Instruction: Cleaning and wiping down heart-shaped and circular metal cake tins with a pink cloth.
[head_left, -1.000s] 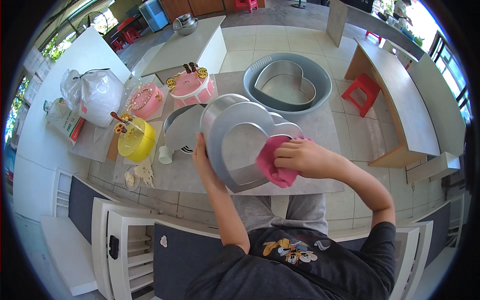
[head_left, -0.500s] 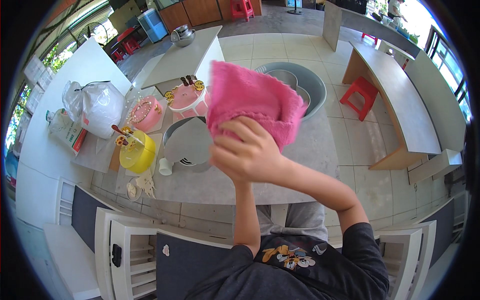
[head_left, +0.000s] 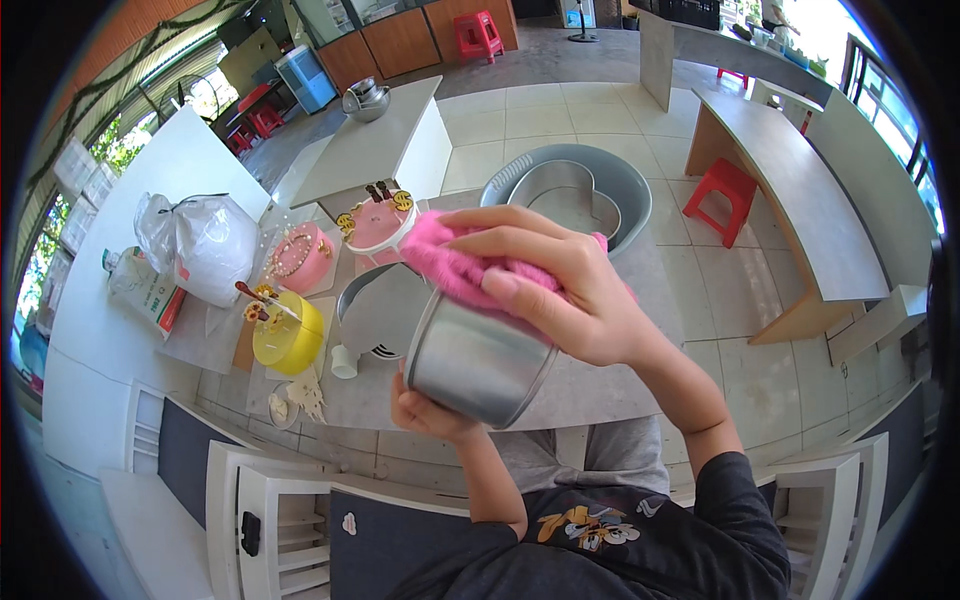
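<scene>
A round silver cake tin (head_left: 480, 365) hangs tilted in the air over the near part of the table. At its lower left edge my left hand (head_left: 437, 413) grips it, with some of the fingers hidden by the tin. My right hand (head_left: 568, 285) is closed over a bunched pink cloth (head_left: 440, 255) and presses it against the tin's upper side. Behind the tin, a flat grey disc (head_left: 385, 310) lies over a round metal rim. A small white cup (head_left: 345, 362) is beside the disc.
At the far right of the table is a grey basin (head_left: 645, 195) with a heart-shaped metal tin (head_left: 545, 215) in it. A yellow cake (head_left: 290, 335) and pink cakes (head_left: 305, 265) stand on the left. A red stool (head_left: 722, 190) is on the floor at the right.
The pink cloth, held up and spread before, is now lower and bunched against the tin. The cake tin has come into sight, with my hands farther apart.
</scene>
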